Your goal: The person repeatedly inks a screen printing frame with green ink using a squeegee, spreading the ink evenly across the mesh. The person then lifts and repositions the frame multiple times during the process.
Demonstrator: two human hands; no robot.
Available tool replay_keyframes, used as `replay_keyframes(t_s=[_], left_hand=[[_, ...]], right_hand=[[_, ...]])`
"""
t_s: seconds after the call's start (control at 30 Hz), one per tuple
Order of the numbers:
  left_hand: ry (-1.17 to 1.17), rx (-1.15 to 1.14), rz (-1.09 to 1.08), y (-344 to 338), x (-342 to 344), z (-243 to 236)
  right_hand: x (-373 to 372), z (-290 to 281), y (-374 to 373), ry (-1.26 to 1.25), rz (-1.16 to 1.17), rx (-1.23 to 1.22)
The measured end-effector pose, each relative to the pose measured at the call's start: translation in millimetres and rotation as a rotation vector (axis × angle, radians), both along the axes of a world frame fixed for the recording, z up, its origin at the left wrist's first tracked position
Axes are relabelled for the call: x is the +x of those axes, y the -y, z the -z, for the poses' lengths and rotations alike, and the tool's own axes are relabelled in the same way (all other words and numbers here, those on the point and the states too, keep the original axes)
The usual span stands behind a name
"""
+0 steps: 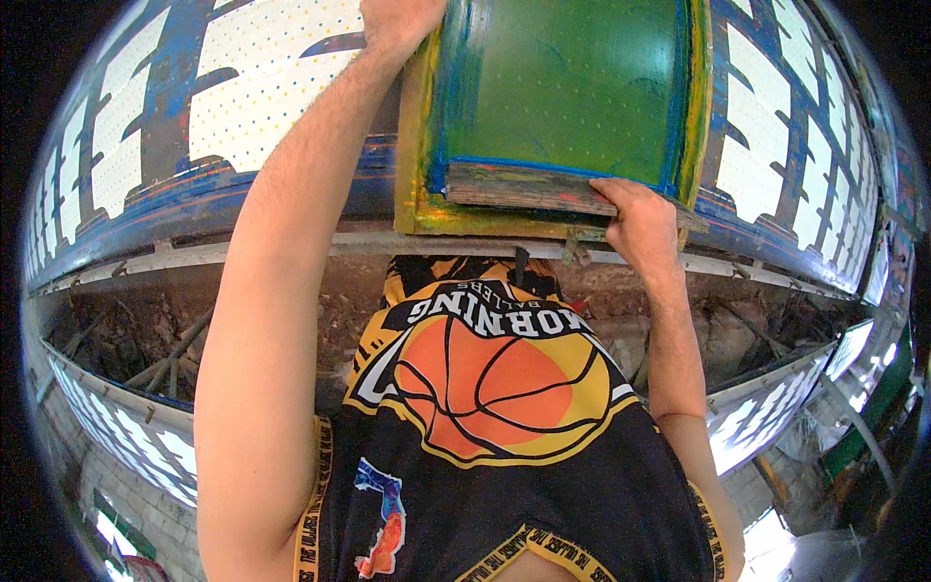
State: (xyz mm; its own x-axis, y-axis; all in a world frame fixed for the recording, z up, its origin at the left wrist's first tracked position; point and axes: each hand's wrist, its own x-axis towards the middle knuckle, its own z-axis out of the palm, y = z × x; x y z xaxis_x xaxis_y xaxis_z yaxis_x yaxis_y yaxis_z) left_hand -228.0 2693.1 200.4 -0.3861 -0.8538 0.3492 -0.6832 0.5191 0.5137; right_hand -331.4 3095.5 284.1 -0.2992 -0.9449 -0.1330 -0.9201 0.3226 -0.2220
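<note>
A screen-printing frame [412, 199] with paint-stained yellow and blue edges lies on the long table in front of me. Its green mesh [572, 87] shows rows of small dots. Across the near end of the frame rests a squeegee [524, 189] with a worn, paint-marked wooden bar. My right hand [642, 221] is closed on the right part of that bar, fingers over its top. Stretched forward, my left hand [400, 21] is beside the frame's far left side; the picture's upper edge cuts off its fingers, so its grip is hidden.
White dotted cut pieces [262, 92] lie in rows on the blue-stained table to the left, and similar pieces [761, 126] to the right. A metal rail [194, 254] runs along the table's near edge. Behind me, another table [126, 427] carries more white pieces.
</note>
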Motion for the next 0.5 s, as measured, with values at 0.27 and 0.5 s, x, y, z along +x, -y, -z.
replay_keyframes(t_s=[0.27,0.5], left_hand=[[-0.008,-0.023,0.026,5,-1,6],[-0.057,0.070,0.005,19,-3,16]], right_hand=[[14,11,10,-0.106,-0.020,-0.077],[-29,9,83,-0.157,0.138,0.067]])
